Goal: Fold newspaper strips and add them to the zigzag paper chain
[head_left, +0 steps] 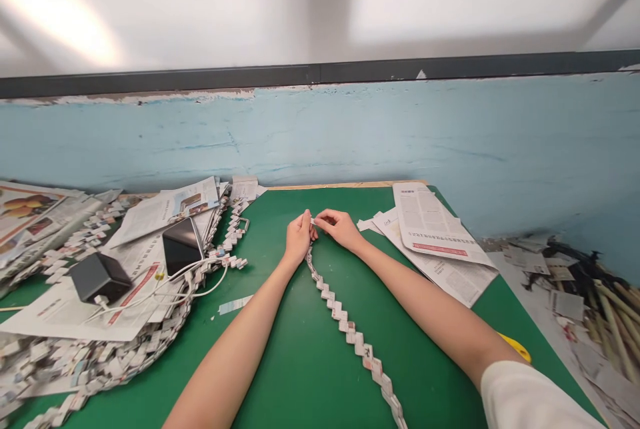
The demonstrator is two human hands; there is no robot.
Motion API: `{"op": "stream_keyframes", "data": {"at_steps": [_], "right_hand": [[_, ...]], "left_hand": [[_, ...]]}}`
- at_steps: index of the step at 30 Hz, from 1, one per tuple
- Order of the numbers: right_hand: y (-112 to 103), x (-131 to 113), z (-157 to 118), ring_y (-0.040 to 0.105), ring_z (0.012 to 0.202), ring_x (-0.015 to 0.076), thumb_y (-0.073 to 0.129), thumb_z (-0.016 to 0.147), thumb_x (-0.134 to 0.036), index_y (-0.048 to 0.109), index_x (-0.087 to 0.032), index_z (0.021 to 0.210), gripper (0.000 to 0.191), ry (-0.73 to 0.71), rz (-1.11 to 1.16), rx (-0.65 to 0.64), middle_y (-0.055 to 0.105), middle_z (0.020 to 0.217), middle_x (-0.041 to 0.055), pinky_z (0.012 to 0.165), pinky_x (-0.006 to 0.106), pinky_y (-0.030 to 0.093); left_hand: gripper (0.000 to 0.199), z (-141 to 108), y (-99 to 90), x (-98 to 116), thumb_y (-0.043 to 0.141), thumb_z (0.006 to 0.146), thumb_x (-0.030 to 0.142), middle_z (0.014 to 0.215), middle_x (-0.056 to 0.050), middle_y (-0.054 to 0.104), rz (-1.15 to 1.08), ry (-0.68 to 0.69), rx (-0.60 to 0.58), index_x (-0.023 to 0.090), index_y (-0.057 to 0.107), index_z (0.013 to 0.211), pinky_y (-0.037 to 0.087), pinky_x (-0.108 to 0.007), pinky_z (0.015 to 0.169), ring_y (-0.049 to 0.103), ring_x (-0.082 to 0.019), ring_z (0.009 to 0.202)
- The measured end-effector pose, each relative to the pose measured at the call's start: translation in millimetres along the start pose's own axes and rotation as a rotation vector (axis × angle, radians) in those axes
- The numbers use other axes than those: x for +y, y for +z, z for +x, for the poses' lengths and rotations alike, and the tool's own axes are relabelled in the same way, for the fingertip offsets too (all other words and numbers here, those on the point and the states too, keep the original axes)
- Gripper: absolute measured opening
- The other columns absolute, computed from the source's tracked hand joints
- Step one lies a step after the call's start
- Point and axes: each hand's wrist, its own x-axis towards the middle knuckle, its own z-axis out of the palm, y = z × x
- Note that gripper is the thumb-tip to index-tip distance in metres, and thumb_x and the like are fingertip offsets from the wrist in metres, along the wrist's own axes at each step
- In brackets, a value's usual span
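Note:
A zigzag chain of folded newspaper strips [350,330] runs from my hands toward the table's near edge. My left hand [299,236] is closed around the chain's far end. Close beside it, my right hand [337,226] pinches a small white paper piece [313,220] at that end, its thumb and forefinger pressed together. The fingers partly cover the place where the piece meets the chain. Both hands are over the far middle of the green table [280,362].
Left are heaped folded-paper chains [145,349], newspapers [165,216], a phone [183,246], a black box-shaped device [100,277] and white cables [207,292]. Newspaper sheets [435,226] lie right, with a yellow-handled object [516,347] near my right arm. A blue wall [320,142] stands behind.

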Motion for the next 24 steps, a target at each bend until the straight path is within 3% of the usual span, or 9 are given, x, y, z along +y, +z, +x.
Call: {"op": "stream_keyframes", "data": {"at_steps": [3,6,17,24], "right_hand": [[2.0,3.7,1.5,0.066,0.071,0.0172,0.083,0.08,-0.052,0.075,-0.02,0.099,0.038,-0.031,0.065,0.012,0.074,0.083,0.0026,0.071,0.03,0.054],[2.4,5.7,1.0,0.069,0.074,0.0187,0.083,0.08,-0.051,0.075,-0.02,0.101,0.039,-0.024,0.083,-0.018,0.075,0.083,0.003,0.077,0.033,0.057],[-1.0,7.7,7.1,0.06,0.057,0.0145,0.081,0.079,-0.061,0.071,-0.018,0.092,0.046,0.093,0.204,0.013,0.072,0.071,0.0026,0.058,0.029,0.05],[-2.4,7.9,7.0,0.059,0.057,0.0129,0.078,0.083,-0.062,0.065,-0.018,0.092,0.046,0.081,0.206,-0.01,0.071,0.071,0.0011,0.058,0.027,0.048]], "left_hand": [[0.058,0.2,0.4,-0.7,0.049,0.097,0.068,0.051,0.001,0.051,0.017,0.003,-0.004,0.022,0.049,0.061,0.041,-0.027,0.053,0.05,-0.013,0.049],[0.058,1.2,-0.1,-1.7,0.049,0.097,0.067,0.053,0.0,0.054,0.034,-0.01,-0.023,0.021,0.052,0.063,0.04,-0.026,0.054,0.051,-0.013,0.051],[0.047,-1.8,-2.2,-3.3,0.041,0.105,0.052,0.06,0.001,0.058,0.277,0.13,-0.126,0.021,0.055,0.071,0.042,-0.027,0.062,0.054,-0.015,0.057],[0.045,0.1,-1.2,-4.5,0.044,0.104,0.05,0.06,0.001,0.058,0.278,0.112,-0.13,0.021,0.056,0.071,0.042,-0.026,0.061,0.054,-0.014,0.056]]}}
